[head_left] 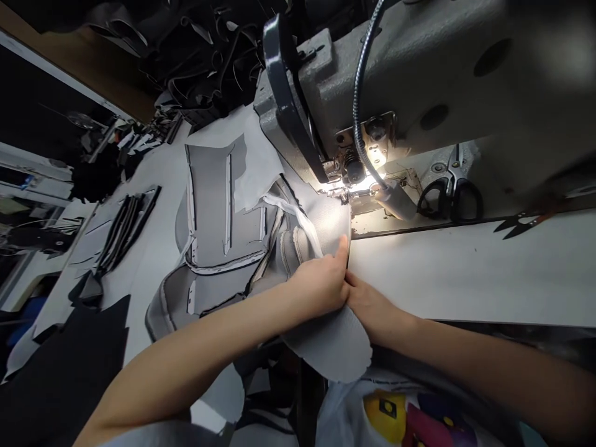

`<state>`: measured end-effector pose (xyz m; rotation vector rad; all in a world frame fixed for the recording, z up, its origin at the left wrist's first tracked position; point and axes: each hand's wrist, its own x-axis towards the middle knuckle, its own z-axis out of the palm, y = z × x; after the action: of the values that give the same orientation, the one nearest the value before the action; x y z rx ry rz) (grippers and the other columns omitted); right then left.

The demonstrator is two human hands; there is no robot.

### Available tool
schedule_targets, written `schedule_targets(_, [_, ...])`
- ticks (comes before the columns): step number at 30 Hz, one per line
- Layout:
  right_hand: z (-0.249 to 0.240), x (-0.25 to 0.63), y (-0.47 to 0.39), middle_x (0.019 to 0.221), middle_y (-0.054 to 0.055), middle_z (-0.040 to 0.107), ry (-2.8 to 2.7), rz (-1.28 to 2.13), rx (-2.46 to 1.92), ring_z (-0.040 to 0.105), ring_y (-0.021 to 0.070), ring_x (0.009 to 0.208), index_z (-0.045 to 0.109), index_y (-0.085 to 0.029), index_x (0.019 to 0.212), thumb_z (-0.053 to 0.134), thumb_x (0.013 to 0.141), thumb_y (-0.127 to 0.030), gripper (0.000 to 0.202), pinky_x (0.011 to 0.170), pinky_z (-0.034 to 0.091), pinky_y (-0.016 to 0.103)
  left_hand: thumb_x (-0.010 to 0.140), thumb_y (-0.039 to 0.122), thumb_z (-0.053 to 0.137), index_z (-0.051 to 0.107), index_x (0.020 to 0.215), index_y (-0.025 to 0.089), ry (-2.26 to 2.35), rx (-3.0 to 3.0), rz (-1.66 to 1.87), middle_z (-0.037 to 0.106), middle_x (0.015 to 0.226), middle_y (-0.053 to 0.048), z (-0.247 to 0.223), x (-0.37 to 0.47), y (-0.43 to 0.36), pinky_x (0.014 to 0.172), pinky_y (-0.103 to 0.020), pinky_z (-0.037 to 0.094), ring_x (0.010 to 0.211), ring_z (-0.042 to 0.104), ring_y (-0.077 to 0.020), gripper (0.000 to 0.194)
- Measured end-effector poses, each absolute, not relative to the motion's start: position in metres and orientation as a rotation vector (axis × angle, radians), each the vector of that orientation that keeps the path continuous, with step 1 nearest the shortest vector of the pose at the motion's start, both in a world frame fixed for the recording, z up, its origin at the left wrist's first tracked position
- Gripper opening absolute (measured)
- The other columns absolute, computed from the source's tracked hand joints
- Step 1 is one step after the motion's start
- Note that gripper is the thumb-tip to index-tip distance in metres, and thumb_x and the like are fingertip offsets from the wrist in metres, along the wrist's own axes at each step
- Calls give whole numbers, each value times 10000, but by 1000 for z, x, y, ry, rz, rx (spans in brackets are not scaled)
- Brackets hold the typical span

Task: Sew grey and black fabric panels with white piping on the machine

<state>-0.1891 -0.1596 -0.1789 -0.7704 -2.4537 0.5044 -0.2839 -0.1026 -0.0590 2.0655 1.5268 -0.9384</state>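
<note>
A grey sewn fabric piece (209,233) with white strips along its seams lies left of the sewing machine (326,81). Its right edge runs up under the lit needle area. My left hand (321,282) rests on this fabric near that edge, index finger stretched toward the needle, the other fingers curled on the cloth. Close against it on the right, my right hand (370,307) pinches the fabric edge, its fingertips partly hidden. A rounded flap of the fabric hangs below both hands, over the table's front edge.
Black-handled scissors (454,189) lie on the machine bed, with small snips (524,223) further right. A bendy lamp (395,198) hangs by the needle. Stacked dark pieces (128,226) and black fabric (69,372) are at the left.
</note>
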Motion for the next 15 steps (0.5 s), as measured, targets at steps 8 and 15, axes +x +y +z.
schedule_targets(8, [-164, -171, -150, 1028, 175, 701, -2550, -63, -636, 635, 304, 1038, 724, -55, 1044, 538, 862, -111, 266, 990, 490, 448, 915, 130, 424, -23, 1565, 154, 1640, 2138, -933, 678, 1024, -145, -86, -294, -92, 809, -363, 544, 976, 694, -286, 789])
schedule_targets(15, [-167, -158, -119, 1069, 169, 685, -2607, -132, -587, 602, 320, 1114, 710, -52, 1059, 524, 879, -97, 262, 943, 514, 421, 886, 80, 400, 55, 1570, 99, 1749, 2136, -854, 694, 993, -206, -87, -282, -67, 801, -423, 544, 956, 696, -333, 766])
